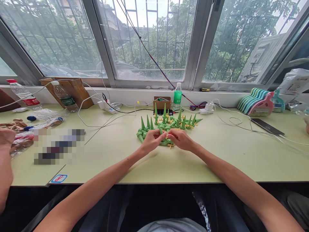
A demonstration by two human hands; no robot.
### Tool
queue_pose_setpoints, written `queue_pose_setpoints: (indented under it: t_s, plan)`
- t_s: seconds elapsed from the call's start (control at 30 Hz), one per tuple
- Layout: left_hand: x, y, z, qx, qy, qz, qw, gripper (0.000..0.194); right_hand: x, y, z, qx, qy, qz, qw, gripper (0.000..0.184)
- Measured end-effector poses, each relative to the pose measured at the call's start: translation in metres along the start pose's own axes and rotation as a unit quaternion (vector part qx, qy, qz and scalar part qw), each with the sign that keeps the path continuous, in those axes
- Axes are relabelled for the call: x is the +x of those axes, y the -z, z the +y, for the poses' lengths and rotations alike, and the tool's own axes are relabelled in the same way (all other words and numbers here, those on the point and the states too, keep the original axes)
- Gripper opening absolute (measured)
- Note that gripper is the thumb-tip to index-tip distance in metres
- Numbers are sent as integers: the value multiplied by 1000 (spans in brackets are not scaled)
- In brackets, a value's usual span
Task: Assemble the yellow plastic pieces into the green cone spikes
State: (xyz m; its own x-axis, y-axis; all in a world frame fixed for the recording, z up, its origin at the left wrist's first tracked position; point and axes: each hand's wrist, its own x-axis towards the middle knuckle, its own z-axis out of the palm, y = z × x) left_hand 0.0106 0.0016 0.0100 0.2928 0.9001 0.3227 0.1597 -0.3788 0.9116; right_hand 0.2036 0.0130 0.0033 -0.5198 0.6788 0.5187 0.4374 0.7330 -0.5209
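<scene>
My left hand (pixel 152 140) is closed around a green plant watering spike (pixel 160 130), whose pointed tip sticks up past the thumb. Opposite it, my right hand (pixel 181 140) has its fingertips pinched together against the near end of that spike. What sits between the right fingertips is hidden by the fingers. Around both hands lies a pile of similar green spikes (pixel 178 120), several standing point up and others on their sides. Small yellow valve pieces (pixel 170 146) show on and among them.
Behind the pile are a small cardboard box (pixel 162 102) and a green-labelled bottle (pixel 177 95). White cables and a phone (pixel 267 126) lie to the right, near a row of coloured plastic hangers (pixel 256 102). Another person's arm (pixel 5 164) rests at the left edge.
</scene>
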Motion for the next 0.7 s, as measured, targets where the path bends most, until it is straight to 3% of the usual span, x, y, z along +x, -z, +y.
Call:
queue_pose_setpoints:
  t_s: [0.1,0.27,0.7]
  plan:
    - [1,1,-1,-9,1,16,1000,36,-1,1,-2,26,0,-3,1000,26]
    - [1,0,-2,-6,0,19,1000,37,-1,1,-1,33,9,3,999,22]
    - [-2,0,0,9,-8,-13,1000,35,1,0,2,-8,17,-1,1000,40]
